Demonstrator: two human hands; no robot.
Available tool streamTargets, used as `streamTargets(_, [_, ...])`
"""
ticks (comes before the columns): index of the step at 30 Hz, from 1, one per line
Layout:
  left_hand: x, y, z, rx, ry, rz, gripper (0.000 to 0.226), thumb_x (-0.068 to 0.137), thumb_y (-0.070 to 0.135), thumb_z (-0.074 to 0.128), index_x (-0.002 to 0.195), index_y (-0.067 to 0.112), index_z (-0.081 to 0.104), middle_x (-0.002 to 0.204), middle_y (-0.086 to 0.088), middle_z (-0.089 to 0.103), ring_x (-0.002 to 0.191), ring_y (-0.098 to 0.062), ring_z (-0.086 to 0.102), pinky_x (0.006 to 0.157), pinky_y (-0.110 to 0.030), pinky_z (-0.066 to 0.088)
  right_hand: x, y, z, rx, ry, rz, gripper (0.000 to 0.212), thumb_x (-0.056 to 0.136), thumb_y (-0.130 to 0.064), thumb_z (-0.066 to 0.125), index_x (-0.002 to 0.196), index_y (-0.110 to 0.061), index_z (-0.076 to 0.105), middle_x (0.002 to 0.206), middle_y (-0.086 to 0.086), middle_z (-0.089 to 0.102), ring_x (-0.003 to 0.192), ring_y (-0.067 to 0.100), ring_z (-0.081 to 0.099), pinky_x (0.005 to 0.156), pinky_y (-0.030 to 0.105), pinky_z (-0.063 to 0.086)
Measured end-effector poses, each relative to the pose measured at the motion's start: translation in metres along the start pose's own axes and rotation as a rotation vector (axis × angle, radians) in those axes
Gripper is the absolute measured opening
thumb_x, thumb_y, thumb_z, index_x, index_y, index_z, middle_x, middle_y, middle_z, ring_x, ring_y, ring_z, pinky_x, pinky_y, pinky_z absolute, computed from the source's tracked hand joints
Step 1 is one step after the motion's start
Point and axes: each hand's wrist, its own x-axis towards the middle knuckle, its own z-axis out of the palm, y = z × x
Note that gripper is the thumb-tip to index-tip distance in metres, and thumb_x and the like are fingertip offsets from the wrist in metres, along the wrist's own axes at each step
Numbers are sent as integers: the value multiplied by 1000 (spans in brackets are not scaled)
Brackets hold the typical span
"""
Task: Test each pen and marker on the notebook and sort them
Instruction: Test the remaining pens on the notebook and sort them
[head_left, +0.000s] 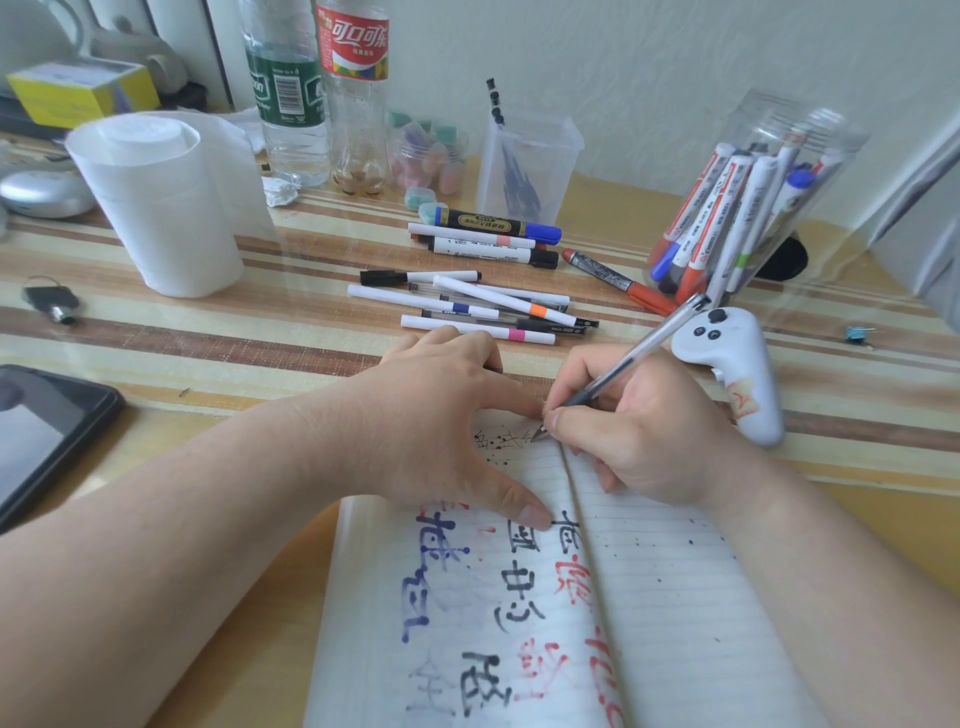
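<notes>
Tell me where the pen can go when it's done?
Bare table lies between the paper roll and the loose pens, and between the tablet and the left hand. It is crowded from the loose pens to the marker jar.

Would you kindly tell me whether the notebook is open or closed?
Open: the notebook lies spread flat, both lined pages and the centre fold showing.

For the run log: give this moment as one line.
step: testing pen | right hand: pinches clear pen, tip on notebook | left hand: presses left page | jar: holds markers
</notes>
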Motion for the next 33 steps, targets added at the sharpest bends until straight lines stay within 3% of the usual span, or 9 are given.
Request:
streamTargets(16, [0, 0, 0, 5, -2, -10, 84, 56, 94, 55, 134, 66, 42, 110, 19, 34, 109, -9, 29, 94, -30, 27, -1, -3, 1, -1, -23, -25, 5, 74, -12, 65, 70, -15, 66, 54, 18, 56, 37, 25, 52, 39, 28, 40])
streamTargets(20, [0, 0, 0, 10, -7, -5, 82, 56, 94, 56, 132, 67, 42, 108, 20, 34, 108, -8, 28, 93, -30, 25, 1, -1, -1, -24, -14, -27, 19, 82, 1, 67, 70, -13, 65, 52, 14, 56, 36, 22, 51, 39, 24, 39])
streamTargets(26, [0, 0, 1, -1, -14, -4, 85, 54, 95, 55, 134, 68, 41, 104, 24, 32, 106, -9, 29, 93, -29, 25, 2, 3, -2, -6, 27, 10, 16, 81, -4, 65, 69, -14, 64, 57, 28, 54, 35, 26, 50, 39, 25, 38])
streamTargets(30, [0, -1, 0, 7, -18, -8, 87, 54, 95, 55, 135, 66, 41, 104, 25, 31, 105, -9, 29, 92, -29, 24, 2, -2, -2, -59, 4, 10, 5, 71, -13, 62, 68, -9, 62, 43, -1, 49, 35, 8, 44, 39, 18, 33])
streamTargets(33, [0, -1, 0, 4, -19, -6, 88, 54, 94, 56, 136, 67, 40, 103, 25, 31, 105, -8, 28, 92, -29, 23, 5, -1, -1, -123, 28, 3, 10, 68, -17, 61, 67, -8, 61, 41, -9, 45, 38, 6, 43, 41, 17, 32])
